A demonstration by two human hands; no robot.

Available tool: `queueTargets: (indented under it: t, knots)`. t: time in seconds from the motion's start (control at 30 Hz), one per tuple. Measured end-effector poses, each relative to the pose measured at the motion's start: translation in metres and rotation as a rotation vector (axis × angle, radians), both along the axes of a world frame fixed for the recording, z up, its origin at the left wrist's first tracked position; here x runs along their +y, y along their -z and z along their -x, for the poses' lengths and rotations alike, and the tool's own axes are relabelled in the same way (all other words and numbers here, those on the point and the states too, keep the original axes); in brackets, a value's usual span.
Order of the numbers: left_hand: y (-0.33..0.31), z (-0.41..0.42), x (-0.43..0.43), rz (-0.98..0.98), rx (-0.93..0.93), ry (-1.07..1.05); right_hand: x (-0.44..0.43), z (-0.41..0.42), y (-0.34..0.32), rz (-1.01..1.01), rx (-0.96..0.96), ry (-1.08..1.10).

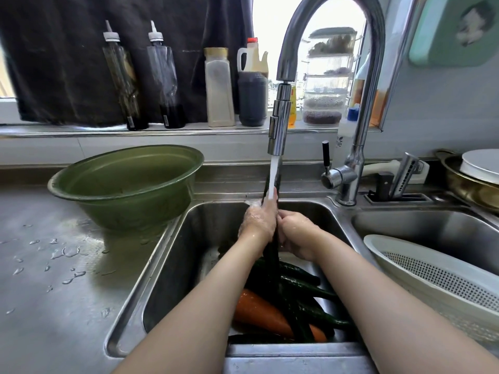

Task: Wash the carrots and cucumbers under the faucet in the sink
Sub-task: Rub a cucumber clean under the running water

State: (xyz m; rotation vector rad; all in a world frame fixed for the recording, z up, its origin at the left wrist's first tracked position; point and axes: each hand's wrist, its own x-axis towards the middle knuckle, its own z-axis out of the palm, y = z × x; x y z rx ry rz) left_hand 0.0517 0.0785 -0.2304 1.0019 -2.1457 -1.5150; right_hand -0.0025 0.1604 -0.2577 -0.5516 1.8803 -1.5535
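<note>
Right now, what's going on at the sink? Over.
Gripping one cucumber: left hand, right hand. Upright under the water. Below in sink: carrot, other cucumbers. Nothing blocking.

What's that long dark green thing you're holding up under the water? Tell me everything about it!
It is a cucumber, long, thin and dark green. It stands nearly upright over the sink, with its top end in the stream of water from the faucet. The left hand and right hand both grip its middle. Its lower end points down at the other cucumbers and a carrot; whether it touches them cannot be seen.
</note>
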Motion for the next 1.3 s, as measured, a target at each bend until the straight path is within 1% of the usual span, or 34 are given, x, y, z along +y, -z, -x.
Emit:
queueTargets:
  t: [0.07, 0.13, 0.2, 0.23, 0.3, 0.37, 0.4, 0.5, 0.53, 0.63, 0.73, 0.8, 0.9, 0.93, 1.03, 1.13, 1.2, 1.3]
  knots:
    - [0.003, 0.0, -0.001, 0.035, 0.011, 0.037, -0.001, 0.001, -0.005, 0.166, -0.135, 0.035]
    - [0.014, 0.002, -0.005, -0.064, 0.135, 0.147, -0.002, -0.002, -0.01, 0.288, -0.227, 0.059]
    - [0.027, 0.002, -0.007, -0.186, 0.29, 0.265, -0.003, 0.002, -0.009, 0.31, -0.211, 0.119]
    - [0.032, 0.003, -0.008, -0.204, 0.316, 0.295, -0.004, 0.005, -0.006, 0.298, -0.177, 0.138]
    - [0.033, 0.004, -0.011, -0.269, 0.329, 0.326, -0.002, 0.005, -0.004, 0.28, -0.126, 0.106]
    - [0.026, 0.001, -0.01, -0.369, 0.363, 0.31, 0.0, 0.001, -0.008, 0.27, -0.114, 0.083]
    - [0.022, 0.0, -0.009, -0.422, 0.366, 0.268, 0.0, -0.001, -0.01, 0.269, -0.128, 0.059]
    - [0.018, 0.004, -0.006, -0.523, 0.342, 0.056, -0.003, -0.006, -0.015, 0.302, -0.218, -0.044]
    - [0.017, 0.004, -0.005, -0.541, 0.339, 0.012, -0.005, -0.009, -0.015, 0.268, -0.226, -0.044]
    - [0.018, 0.005, -0.005, -0.477, 0.366, -0.075, -0.007, -0.014, -0.011, 0.116, -0.164, -0.001]
    - [0.017, 0.009, -0.008, -0.445, 0.492, -0.187, -0.004, -0.017, -0.012, -0.03, -0.036, -0.041]
    - [0.016, 0.011, -0.014, -0.537, 0.583, -0.226, -0.003, -0.016, -0.013, -0.155, 0.03, -0.073]
    - [0.016, 0.01, -0.032, -0.784, 0.65, -0.234, -0.001, -0.012, -0.009, -0.388, 0.115, -0.117]
    - [0.017, 0.009, -0.037, -0.857, 0.662, -0.225, -0.001, -0.011, -0.009, -0.436, 0.145, -0.116]
    - [0.018, 0.008, -0.042, -1.007, 0.698, -0.198, -0.003, -0.009, -0.011, -0.41, 0.248, 0.013]
    - [0.018, 0.008, -0.043, -1.055, 0.706, -0.155, -0.007, -0.009, -0.016, -0.366, 0.314, 0.068]
    - [0.016, 0.009, -0.043, -1.106, 0.738, -0.157, -0.011, -0.009, -0.014, -0.376, 0.291, 0.049]
    - [0.015, 0.011, -0.045, -1.108, 0.765, -0.169, -0.013, -0.007, -0.008, -0.372, 0.142, 0.067]
